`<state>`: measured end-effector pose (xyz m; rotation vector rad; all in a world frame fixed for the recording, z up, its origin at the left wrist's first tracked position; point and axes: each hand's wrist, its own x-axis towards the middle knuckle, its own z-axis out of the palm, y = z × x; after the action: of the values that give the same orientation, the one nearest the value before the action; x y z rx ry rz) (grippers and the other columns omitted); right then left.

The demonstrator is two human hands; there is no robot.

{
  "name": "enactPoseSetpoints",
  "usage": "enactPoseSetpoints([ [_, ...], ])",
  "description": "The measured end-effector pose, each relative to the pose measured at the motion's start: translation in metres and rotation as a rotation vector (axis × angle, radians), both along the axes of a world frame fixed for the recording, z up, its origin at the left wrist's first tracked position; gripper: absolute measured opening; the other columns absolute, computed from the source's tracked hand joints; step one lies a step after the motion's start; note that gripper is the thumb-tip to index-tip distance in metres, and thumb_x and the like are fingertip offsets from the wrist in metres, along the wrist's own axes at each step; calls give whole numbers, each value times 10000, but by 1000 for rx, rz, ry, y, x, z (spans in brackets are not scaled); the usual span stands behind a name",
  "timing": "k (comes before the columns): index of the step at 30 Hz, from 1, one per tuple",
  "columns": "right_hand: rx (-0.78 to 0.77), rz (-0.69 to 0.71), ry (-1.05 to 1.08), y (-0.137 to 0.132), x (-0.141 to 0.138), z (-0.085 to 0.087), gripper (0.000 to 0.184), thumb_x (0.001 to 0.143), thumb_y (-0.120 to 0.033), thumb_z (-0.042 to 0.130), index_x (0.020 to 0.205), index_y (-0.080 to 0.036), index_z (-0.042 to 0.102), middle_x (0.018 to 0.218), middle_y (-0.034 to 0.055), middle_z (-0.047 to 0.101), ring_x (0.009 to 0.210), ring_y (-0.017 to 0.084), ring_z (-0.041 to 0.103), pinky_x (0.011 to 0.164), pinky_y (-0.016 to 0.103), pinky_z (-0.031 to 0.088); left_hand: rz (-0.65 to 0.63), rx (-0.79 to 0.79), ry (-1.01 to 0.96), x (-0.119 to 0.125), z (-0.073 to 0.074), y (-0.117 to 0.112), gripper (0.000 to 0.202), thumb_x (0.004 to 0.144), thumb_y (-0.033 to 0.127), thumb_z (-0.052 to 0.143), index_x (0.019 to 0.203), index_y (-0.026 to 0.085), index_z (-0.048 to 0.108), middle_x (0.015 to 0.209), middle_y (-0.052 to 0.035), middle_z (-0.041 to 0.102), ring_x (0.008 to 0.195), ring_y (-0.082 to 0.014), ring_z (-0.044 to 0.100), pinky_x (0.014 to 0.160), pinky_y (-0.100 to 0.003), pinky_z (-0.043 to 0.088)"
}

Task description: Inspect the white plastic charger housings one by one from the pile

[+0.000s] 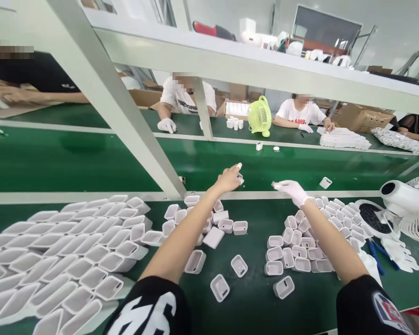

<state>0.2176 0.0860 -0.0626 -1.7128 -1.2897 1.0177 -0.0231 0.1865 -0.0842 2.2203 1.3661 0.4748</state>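
My left hand (229, 178) reaches over the green belt, white covers on its fingertips. Its fingers close around a small white plastic case (240, 177), partly hidden by them. My right hand (292, 190), in a white glove, hovers at the near edge of the belt. Its fingers stretch to the left, with nothing visible in them. Below my right forearm stand rows of small open white cases (302, 264). Several looser cases (240, 227) lie beneath my left forearm. Nearer to me are single white cases (219, 287).
Tall white housings (80, 251) crowd the left bench. A slanted metal post (125, 107) and overhead shelf (230, 58) stand before me. At right are a white fan (410, 209) and blue-handled pliers (376, 257). Co-workers sit across the belt (209, 163), near a green fan (260, 116).
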Motion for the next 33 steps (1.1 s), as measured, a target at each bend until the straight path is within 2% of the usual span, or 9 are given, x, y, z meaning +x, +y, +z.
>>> enactPoseSetpoints([
  [3,10,-26,144,-24,26,-5,383,910,-450,608,1151,-152,625,1180,100,662,1069,232,652,950,432,530,-141,23,41,-15,16,-30,413,852,269,565,1263,225,562,1428,-92,498,1378,-327,332,1132,-523,253],
  [6,51,-32,289,-55,47,-10,456,833,-524,659,1170,-218,641,1237,80,666,1123,232,651,1023,385,508,-286,8,134,-29,25,-70,440,725,246,648,1164,241,627,1467,-73,472,1406,-351,286,1154,-596,122],
  [11,111,6,443,-89,57,-6,457,730,-539,720,1081,-247,698,1260,62,667,1204,275,605,1076,432,466,-389,22,322,-31,7,-113,371,636,70,595,981,181,673,1478,-146,448,1439,-347,252,1136,-656,-46],
  [15,138,47,495,-85,47,14,395,752,-402,757,1097,-224,687,1107,73,736,1132,261,653,1062,475,466,-246,10,34,-19,-11,-116,200,573,31,618,719,167,612,1333,-163,588,1366,-379,377,1147,-646,-37],
  [19,238,44,513,-69,31,33,335,678,-373,816,947,-209,701,966,45,764,1026,237,698,1042,443,483,-123,0,-135,-8,-8,-116,282,655,141,622,935,167,601,1142,-162,663,1140,-373,579,1069,-617,320],
  [21,284,29,515,-64,25,42,334,651,-354,828,926,-216,698,940,24,761,1011,222,701,1048,420,476,-97,-25,-227,-5,-1,-121,247,734,215,587,978,179,575,1024,-121,676,970,-310,650,937,-511,484],
  [24,387,38,475,-68,22,57,295,707,-334,769,975,-231,701,895,-7,746,980,199,700,1037,423,480,-106,-177,-617,-1,10,-131,218,727,302,672,894,197,578,900,-60,652,823,-216,648,771,-321,552],
  [27,526,99,408,-85,19,72,249,796,-291,684,1042,-256,707,874,-32,721,945,180,689,1008,443,496,-164,-457,-1054,4,20,-143,309,635,323,798,867,195,638,826,-38,628,687,-165,606,579,-221,521],
  [33,661,166,214,-140,3,78,366,774,-169,741,1098,-331,693,908,-14,712,867,202,686,821,438,583,-520,-778,-1157,10,33,-165,487,665,335,831,1109,248,650,811,-40,662,673,-166,618,584,-234,509],
])
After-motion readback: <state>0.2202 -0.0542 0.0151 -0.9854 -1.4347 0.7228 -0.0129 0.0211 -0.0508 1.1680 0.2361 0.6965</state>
